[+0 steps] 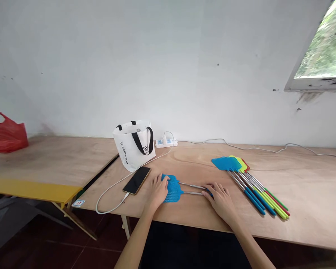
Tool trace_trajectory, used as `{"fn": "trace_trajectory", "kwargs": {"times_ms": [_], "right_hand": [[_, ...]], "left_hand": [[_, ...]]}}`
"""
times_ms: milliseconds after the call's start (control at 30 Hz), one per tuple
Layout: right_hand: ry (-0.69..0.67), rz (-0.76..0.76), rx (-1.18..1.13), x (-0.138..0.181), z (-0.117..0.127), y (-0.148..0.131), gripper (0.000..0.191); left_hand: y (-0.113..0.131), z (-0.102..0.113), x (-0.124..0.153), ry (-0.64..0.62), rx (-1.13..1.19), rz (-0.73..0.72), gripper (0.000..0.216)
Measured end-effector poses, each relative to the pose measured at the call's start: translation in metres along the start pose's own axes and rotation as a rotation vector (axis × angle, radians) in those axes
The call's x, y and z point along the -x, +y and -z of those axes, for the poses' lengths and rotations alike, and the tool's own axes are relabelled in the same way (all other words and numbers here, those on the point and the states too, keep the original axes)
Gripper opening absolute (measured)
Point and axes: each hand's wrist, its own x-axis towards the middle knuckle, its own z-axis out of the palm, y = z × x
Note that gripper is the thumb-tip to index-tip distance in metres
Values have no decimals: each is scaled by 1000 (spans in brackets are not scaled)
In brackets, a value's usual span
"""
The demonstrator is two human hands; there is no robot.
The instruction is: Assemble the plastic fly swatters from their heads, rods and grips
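Observation:
Two blue fly swatters [173, 191] lie side by side in front of me, heads to the left, with thin metal rods running right. My left hand [159, 190] is at the left edge of their heads, thumb on top and fingers bent over the edge. Over the handle ends rests my right hand [220, 198], its fingers curved around them; only a bit of blue handle shows. To the right of it, several more fly swatters [250, 183] in blue, yellow-green, red and green lie in a fanned row, handles toward me.
A black phone [137, 180] on a white charging cable [108, 212] lies left of my left hand. Behind it stand a white bag [128, 149] and a power strip [165, 142] by the wall. A red plastic bag [8, 136] sits on the neighbouring table [53, 160], across a gap.

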Motion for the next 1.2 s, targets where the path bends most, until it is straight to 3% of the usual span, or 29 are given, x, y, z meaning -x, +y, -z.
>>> {"fn": "trace_trajectory", "kwargs": {"times_ms": [267,467,667,967,1200], "right_hand": [[-13,-24,-90,-4,7,-3,32],[-5,45,19,-2,5,-2,27],[43,37,72,0,1,-1,26],[30,36,90,2,-5,-1,23],[47,17,139,2,-7,0,19]], "left_hand": [[-8,-9,-4,24,21,60,51],[-12,-2,-2,14,27,106,63],[-10,3,-3,135,-98,114,47],[-24,14,-3,34,-105,165,71],[-31,19,-2,-27,-123,108,55]]}}
